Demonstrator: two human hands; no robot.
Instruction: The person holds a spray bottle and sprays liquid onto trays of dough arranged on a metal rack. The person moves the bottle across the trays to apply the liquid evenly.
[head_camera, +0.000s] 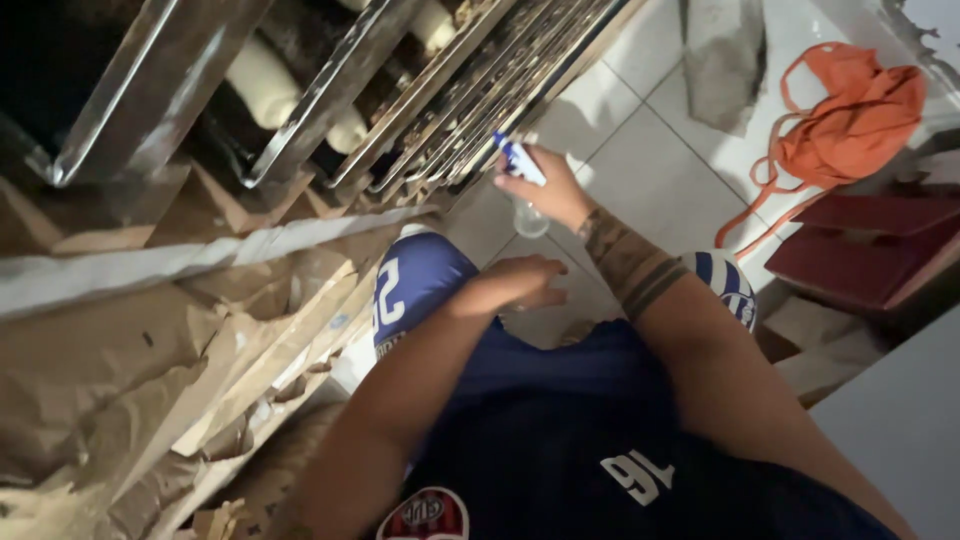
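Right hand (548, 190) wrapped around a clear spray bottle (524, 185) with blue-and-white nozzle, held just beside the stacked metal trays (470, 95) of dough; left hand (510, 283) loosely curled, holding nothing; best kept level, nozzle toward the dough, misting lightly.

Brightness: dim overall; the tiled floor (640, 150) is catching the most light.
Shadows: the tray rack (300, 100) is sinking into dark at upper left.
Glare: the tray edges are glinting.
Blur: the right hand (545, 190) and spray bottle (522, 175) are smearing slightly.
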